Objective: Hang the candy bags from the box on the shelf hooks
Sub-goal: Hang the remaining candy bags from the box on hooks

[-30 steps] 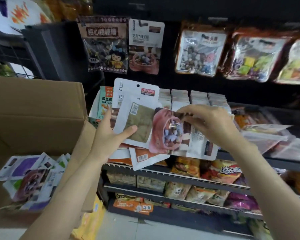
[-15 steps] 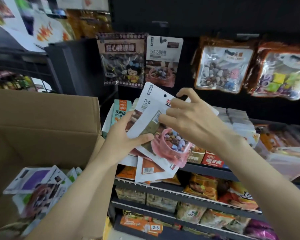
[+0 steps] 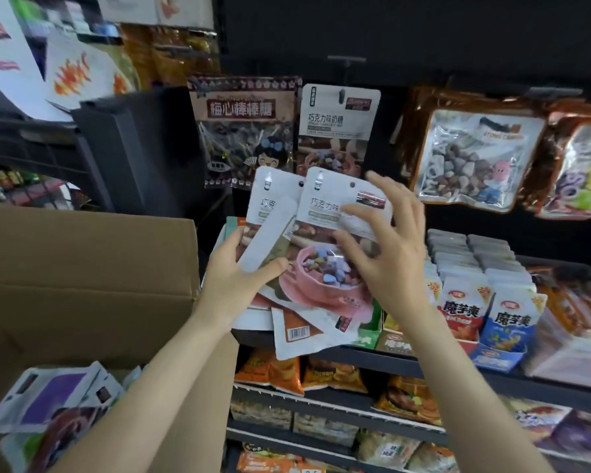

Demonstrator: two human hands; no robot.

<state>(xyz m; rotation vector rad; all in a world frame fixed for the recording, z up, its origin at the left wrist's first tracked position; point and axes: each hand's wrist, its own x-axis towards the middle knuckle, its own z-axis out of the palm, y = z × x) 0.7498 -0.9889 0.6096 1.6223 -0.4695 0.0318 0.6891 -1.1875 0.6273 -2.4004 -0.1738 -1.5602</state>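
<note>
A fanned stack of candy bags [image 3: 321,268] is gripped by the left hand [image 3: 234,285] in front of the shelf, beside the box [image 3: 82,285]. The right hand [image 3: 386,254] is spread loose, fingertips touching the front bag [image 3: 335,206]; nothing's grasped there.

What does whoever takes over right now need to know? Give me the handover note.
Left hand grips a fanned stack of chocolate candy bags. Right hand is spread over the front bag, fingers touching its face, not gripping.
One matching bag already hangs on a hook above.
More bags lie in the cardboard box on the left.
Left to do: hang the held bags by their punched holes, then empty the box.
</note>
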